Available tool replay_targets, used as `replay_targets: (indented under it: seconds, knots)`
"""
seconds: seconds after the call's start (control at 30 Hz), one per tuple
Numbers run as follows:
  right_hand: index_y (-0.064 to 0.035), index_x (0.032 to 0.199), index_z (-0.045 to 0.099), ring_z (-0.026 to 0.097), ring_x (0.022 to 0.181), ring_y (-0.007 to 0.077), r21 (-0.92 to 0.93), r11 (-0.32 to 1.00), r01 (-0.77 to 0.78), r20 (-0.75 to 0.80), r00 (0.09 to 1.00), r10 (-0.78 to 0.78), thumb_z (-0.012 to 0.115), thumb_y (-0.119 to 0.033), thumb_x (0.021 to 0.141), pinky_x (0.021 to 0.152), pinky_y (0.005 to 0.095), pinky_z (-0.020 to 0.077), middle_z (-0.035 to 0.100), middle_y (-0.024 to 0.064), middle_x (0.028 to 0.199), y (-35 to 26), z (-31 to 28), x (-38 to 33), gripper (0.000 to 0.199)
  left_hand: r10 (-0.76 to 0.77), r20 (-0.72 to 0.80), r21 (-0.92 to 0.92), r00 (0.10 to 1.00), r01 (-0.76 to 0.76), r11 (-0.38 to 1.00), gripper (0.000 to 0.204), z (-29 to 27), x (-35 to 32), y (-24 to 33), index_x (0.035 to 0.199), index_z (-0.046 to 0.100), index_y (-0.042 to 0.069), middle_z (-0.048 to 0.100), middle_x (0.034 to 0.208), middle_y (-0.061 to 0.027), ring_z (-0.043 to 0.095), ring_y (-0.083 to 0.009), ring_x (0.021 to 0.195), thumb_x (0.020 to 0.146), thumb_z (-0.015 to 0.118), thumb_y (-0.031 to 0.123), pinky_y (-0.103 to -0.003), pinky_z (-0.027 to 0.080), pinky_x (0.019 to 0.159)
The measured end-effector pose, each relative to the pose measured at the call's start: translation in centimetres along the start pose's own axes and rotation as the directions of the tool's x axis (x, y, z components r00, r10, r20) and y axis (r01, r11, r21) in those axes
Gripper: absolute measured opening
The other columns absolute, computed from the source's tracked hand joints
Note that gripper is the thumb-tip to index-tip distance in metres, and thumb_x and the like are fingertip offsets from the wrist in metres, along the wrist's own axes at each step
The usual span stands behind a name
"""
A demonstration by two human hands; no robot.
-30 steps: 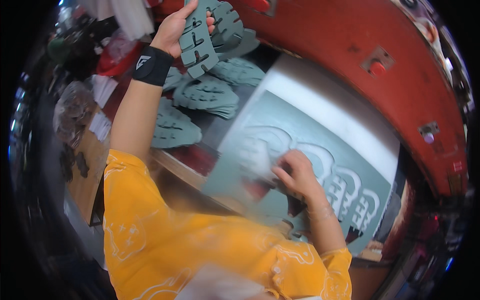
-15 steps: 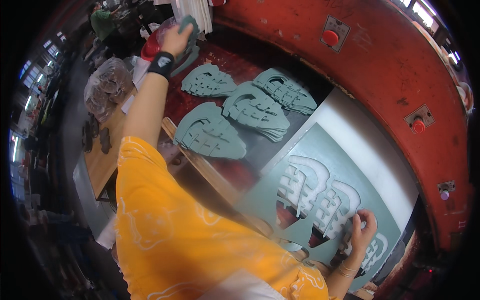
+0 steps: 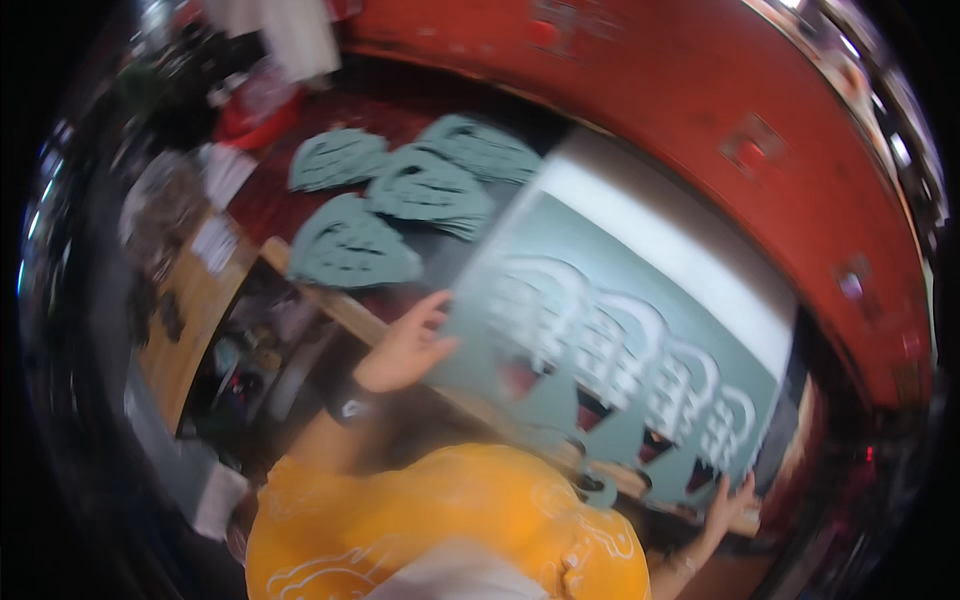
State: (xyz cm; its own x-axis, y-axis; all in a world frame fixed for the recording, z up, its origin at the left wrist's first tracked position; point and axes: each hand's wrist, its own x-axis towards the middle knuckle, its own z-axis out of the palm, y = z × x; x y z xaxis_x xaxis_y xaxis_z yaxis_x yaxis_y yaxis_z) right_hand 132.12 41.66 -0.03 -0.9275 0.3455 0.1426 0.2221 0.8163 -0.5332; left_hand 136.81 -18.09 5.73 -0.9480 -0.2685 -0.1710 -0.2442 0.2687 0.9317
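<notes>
A grey-green sheet [image 3: 560, 230] with a row of cut-out shapes lies on the white board [image 3: 650, 200] in front of me. At its left edge is my left hand [image 3: 408, 343], empty, with thumb and fingers apart; blur hides whether it touches the sheet. My right hand [image 3: 735, 500] is at the sheet's near right corner, its fingers spread against the edge. Several stacks of cut grey-green pieces sit farther left, among them a near stack [image 3: 352, 245], a middle stack [image 3: 430, 190] and a far stack [image 3: 480, 148].
A red machine beam [image 3: 640, 80] with push buttons spans the far side and curves down the right. To the left stand a wooden table [image 3: 205, 310], a clear plastic bag [image 3: 165, 205] and a red basin [image 3: 258, 118]. A wooden strip [image 3: 335, 305] edges the work surface.
My left hand has come back from the far left, where it held a cut green piece, to the sheet's left edge, now empty. My right hand has moved to the near right corner.
</notes>
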Motion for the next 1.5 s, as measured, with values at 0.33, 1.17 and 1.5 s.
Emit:
replay_targets:
  seconds: [0.33,1.17,1.5]
  knots:
    - [-0.0019,0.09,0.068,0.055,0.072,0.0105,0.462,0.859,-0.223,0.13,0.975,0.183,0.06,-0.026,0.089,0.065,0.0295,0.0466,0.064,-0.0003,0.077,-4.9,-5.8,-9.5,0.026,0.401,0.287,0.063,0.87,-0.435,0.898,0.042,-0.5,15.1,-4.3,0.133,0.044,-0.004,0.053,0.13,-0.0133,0.052,-0.0247,0.116,0.095,0.039,0.012,-0.033,0.042,0.097]
    - [0.0017,0.063,0.063,0.059,0.057,0.0139,0.482,0.306,-0.821,-0.839,-0.332,0.431,0.064,-0.036,0.084,0.06,0.0301,0.0458,0.066,0.0106,0.061,-10.2,-17.4,-86.8,0.043,0.539,0.744,-0.624,-0.395,-0.124,0.771,0.037,47.1,-31.9,16.7,0.128,0.051,0.0,0.059,0.117,-0.0058,0.056,-0.0098,0.1,0.093,0.057,0.012,-0.024,0.044,0.085]
    - [-0.0003,0.091,0.071,0.065,0.081,0.0142,0.262,0.115,-0.958,-0.928,-0.218,0.304,0.067,-0.023,0.081,0.074,0.0257,0.0483,0.068,0.01,0.078,-20.4,-15.8,-93.2,0.025,0.41,0.552,-0.608,-0.726,-0.014,0.794,0.028,61.6,-55.8,10.9,0.117,0.057,0.0,0.061,0.113,-0.0146,0.06,-0.0216,0.105,0.096,0.045,0.013,-0.033,0.048,0.092]
